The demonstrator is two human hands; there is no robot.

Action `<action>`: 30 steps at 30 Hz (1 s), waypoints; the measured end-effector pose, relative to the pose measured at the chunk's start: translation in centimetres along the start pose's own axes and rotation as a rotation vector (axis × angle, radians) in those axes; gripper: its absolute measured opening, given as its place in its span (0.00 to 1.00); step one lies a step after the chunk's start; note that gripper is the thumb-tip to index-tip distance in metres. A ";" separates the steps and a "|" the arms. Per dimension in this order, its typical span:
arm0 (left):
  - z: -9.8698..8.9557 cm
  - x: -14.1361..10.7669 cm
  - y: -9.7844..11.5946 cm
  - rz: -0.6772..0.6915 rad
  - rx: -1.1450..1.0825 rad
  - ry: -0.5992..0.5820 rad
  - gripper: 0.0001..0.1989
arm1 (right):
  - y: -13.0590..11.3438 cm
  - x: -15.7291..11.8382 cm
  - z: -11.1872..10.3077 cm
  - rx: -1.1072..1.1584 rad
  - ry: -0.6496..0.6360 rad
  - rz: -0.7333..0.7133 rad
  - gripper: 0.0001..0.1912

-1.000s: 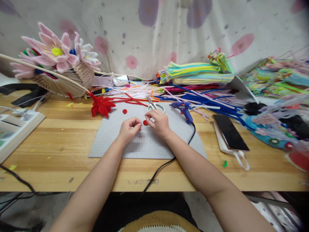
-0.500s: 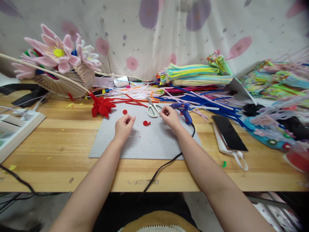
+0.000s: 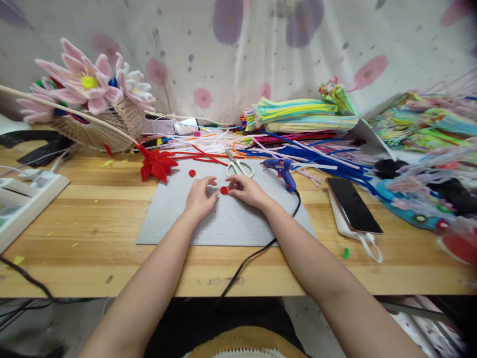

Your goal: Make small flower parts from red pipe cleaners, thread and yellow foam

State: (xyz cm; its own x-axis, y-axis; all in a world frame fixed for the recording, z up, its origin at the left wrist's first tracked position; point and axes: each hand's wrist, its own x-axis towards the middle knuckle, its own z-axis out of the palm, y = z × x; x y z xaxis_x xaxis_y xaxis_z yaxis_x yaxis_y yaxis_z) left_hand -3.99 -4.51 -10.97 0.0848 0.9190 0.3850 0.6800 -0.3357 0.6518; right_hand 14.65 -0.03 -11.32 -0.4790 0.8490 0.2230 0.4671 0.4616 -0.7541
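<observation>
A coiled red pipe cleaner [image 3: 224, 190] lies on the grey cutting mat [image 3: 164, 223], between my two hands. My right hand [image 3: 248, 191] reaches it from the right, with thumb and forefinger closed at the coil's loose end. My left hand [image 3: 201, 196] is just to the coil's left, thumb and fingers apart, holding nothing. Another round red coil [image 3: 192, 173] rests farther back on the mat. Beside the mat's back left corner is a red pipe-cleaner flower [image 3: 158, 164] on a long stem.
Behind my right hand lie white-handled scissors [image 3: 240, 166] and a blue glue gun [image 3: 281, 171], its black cord crossing the mat. Pipe cleaners [image 3: 298, 114] pile up at the back. A phone [image 3: 354, 205] is at right, a power strip [image 3: 33, 199] at left, a pink-flowered basket [image 3: 97, 129] back left.
My right hand has moved left and down from beside the scissors to the red coil. My left hand has shifted right toward it and its fingers have spread.
</observation>
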 end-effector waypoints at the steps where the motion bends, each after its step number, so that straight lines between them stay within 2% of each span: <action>1: 0.0 0.0 0.0 0.014 -0.005 -0.001 0.21 | 0.0 0.1 0.1 0.043 -0.012 0.016 0.17; 6: -0.1 -0.2 0.3 0.087 -0.070 0.019 0.23 | -1.1 0.3 -0.1 0.486 0.019 0.124 0.18; 9: 0.0 -0.2 0.7 0.080 -0.231 0.069 0.21 | -2.0 0.2 -0.3 0.697 0.066 0.172 0.15; 11: 0.2 -0.1 1.0 0.027 -0.399 0.116 0.19 | -2.5 0.2 -0.1 0.793 0.088 0.217 0.12; 14: 0.6 0.0 1.5 -0.129 -0.639 0.143 0.16 | -2.9 0.3 0.3 0.912 0.087 0.287 0.11; 18: 0.8 0.0 2.0 -0.354 -0.881 0.097 0.17 | -2.9 0.4 0.8 0.960 0.092 0.332 0.11; 22: 0.4 -0.1 2.5 -0.490 -1.008 0.056 0.18 | -2.6 0.5 0.9 0.932 0.141 0.354 0.11; 25: 0.2 -0.1 2.7 -0.536 -1.043 0.037 0.19 | -2.6 0.5 1.0 0.916 0.165 0.350 0.11; 30: 0.2 0.0 2.8 -0.537 -1.001 0.038 0.22 | -2.7 0.4 1.1 0.899 0.163 0.345 0.11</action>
State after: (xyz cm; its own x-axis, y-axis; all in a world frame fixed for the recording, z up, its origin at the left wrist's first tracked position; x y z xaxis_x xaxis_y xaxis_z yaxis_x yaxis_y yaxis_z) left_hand -1.93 -5.41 -9.31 -0.0758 0.9928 -0.0929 -0.2670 0.0695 0.9612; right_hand 12.42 -1.18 -9.86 -0.2822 0.9570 -0.0671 -0.2108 -0.1301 -0.9688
